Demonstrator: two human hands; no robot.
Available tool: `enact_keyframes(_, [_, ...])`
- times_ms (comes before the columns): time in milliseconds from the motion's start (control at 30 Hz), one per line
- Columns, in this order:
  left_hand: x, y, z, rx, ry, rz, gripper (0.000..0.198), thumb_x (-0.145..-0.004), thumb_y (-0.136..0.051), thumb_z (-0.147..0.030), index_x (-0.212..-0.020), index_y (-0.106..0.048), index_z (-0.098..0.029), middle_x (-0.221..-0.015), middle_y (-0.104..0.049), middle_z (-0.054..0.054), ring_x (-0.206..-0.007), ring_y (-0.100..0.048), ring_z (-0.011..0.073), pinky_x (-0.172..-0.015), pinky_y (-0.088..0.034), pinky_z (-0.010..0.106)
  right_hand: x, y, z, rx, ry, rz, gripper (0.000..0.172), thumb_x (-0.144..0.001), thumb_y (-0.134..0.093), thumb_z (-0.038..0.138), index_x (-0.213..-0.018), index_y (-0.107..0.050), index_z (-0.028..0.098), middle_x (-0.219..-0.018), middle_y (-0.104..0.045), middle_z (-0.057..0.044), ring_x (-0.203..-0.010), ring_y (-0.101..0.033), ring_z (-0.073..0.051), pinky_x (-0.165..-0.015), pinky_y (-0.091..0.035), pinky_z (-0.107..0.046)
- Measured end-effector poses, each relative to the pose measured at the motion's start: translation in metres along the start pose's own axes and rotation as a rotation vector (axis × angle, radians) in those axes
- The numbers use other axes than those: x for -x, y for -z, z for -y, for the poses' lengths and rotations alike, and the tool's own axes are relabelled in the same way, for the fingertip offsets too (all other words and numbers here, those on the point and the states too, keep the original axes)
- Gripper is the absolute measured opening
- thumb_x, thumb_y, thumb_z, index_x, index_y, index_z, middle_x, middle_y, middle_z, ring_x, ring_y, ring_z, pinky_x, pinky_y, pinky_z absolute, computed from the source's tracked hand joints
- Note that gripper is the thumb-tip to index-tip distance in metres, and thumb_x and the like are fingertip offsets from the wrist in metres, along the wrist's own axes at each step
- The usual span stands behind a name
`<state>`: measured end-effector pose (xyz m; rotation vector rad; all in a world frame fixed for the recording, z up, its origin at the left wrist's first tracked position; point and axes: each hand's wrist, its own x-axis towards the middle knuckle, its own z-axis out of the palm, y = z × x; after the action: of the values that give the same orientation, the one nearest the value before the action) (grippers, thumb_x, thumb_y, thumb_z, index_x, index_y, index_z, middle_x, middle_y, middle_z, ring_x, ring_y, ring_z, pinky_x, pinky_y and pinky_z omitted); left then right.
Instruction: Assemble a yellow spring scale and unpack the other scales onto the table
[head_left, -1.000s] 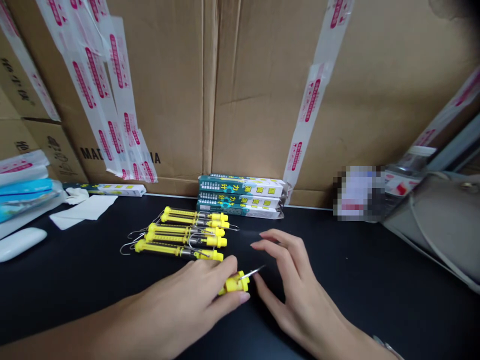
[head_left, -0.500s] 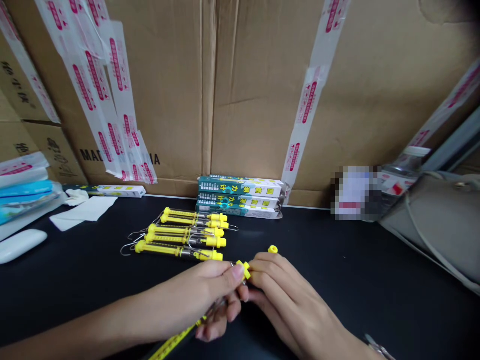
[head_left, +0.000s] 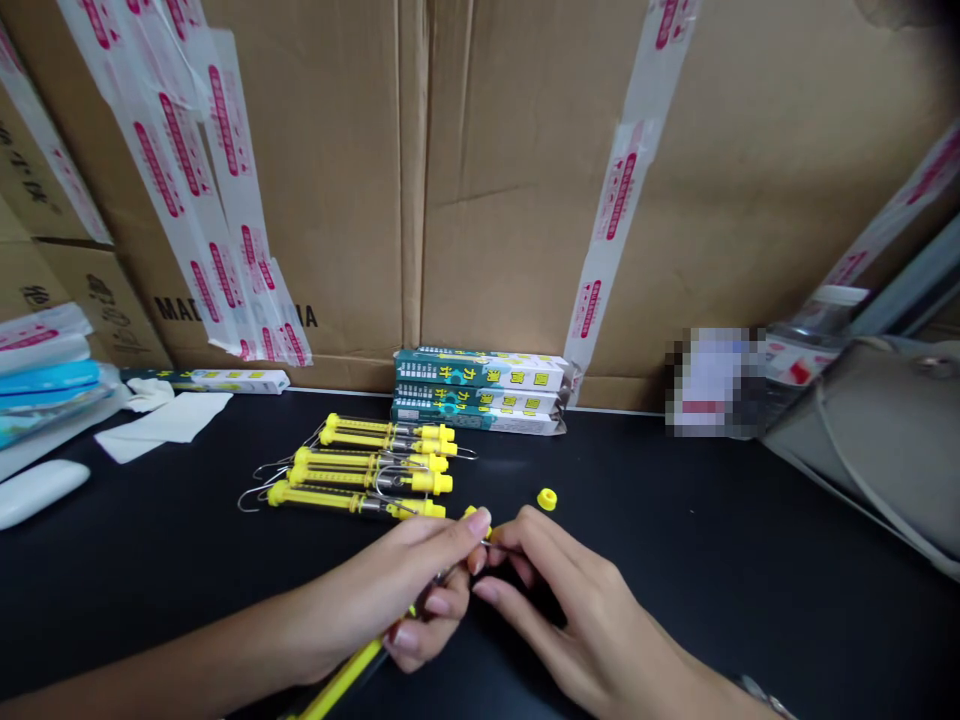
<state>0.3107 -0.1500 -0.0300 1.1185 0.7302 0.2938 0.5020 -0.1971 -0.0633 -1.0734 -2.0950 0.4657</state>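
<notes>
My left hand [head_left: 427, 575] is closed around a yellow spring scale [head_left: 349, 682], whose body slants down toward the bottom edge. A small yellow part [head_left: 475, 520] shows by the left thumb tip. My right hand [head_left: 555, 610] has its index finger bent against a thin metal piece [head_left: 499, 546] at the scale's end, with the thumb apart below. What its other fingertips hold is partly hidden. A loose yellow ring cap [head_left: 547, 498] lies on the black table [head_left: 750, 560] just beyond the right hand. Several yellow spring scales [head_left: 360, 465] with metal hooks lie side by side behind my left hand.
Printed boxes [head_left: 480, 385] are stacked against a large cardboard wall [head_left: 337, 180]. At left are another box [head_left: 240, 381], white paper [head_left: 165, 425], a white object [head_left: 45, 492] and blue packaging [head_left: 49, 385]. A bottle [head_left: 806, 350] and a grey bag [head_left: 885, 440] stand at right.
My right thumb has come away from the fingers, and the right fingertips now meet the thin metal piece. The yellow part by my left thumb is more covered. The loose cap shows fully.
</notes>
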Motion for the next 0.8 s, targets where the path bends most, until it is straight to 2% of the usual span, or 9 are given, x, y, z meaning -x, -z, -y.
enact_keyframes(133, [-0.005,-0.001,0.006,-0.056,-0.011,-0.049,0.061,-0.075,-0.056,-0.082,-0.076,-0.044,-0.022,-0.05,-0.036,-0.013,-0.032,-0.024,0.0028,-0.033,-0.024,0.017,-0.003,-0.002,0.0,0.057,-0.025,-0.043,0.016,-0.102,-0.053,0.025,-0.088,-0.058,0.02,-0.078,-0.055,0.001,-0.064,-0.053,-0.012,-0.061,-0.044,-0.023])
enact_keyframes(233, [-0.009,-0.001,0.01,-0.085,0.034,-0.092,0.063,-0.075,-0.05,-0.086,-0.075,-0.042,-0.023,-0.048,-0.034,-0.013,-0.031,-0.023,0.0038,-0.034,-0.022,0.018,-0.004,-0.004,0.001,0.059,-0.032,-0.049,0.021,-0.099,-0.059,0.032,-0.082,-0.056,0.02,-0.075,-0.052,0.002,-0.061,-0.05,-0.012,-0.057,-0.041,-0.022])
enact_keyframes(533, [-0.012,-0.002,0.007,-0.134,0.119,-0.105,0.069,-0.07,-0.045,-0.092,-0.072,-0.043,-0.022,-0.045,-0.032,-0.012,-0.03,-0.023,0.0047,-0.033,-0.021,0.019,-0.014,-0.002,0.007,-0.062,-0.152,-0.114,0.049,-0.091,-0.067,0.032,-0.064,-0.028,0.023,-0.059,-0.039,0.007,-0.054,-0.036,-0.01,-0.051,-0.03,-0.022])
enact_keyframes(800, [-0.014,-0.002,0.008,-0.135,0.124,-0.092,0.071,-0.069,-0.045,-0.093,-0.07,-0.044,-0.022,-0.045,-0.033,-0.012,-0.03,-0.022,0.0042,-0.033,-0.022,0.019,-0.017,-0.002,0.006,-0.104,-0.153,-0.151,0.056,-0.093,-0.064,0.04,-0.06,-0.022,0.023,-0.053,-0.034,0.008,-0.05,-0.029,-0.009,-0.047,-0.026,-0.022])
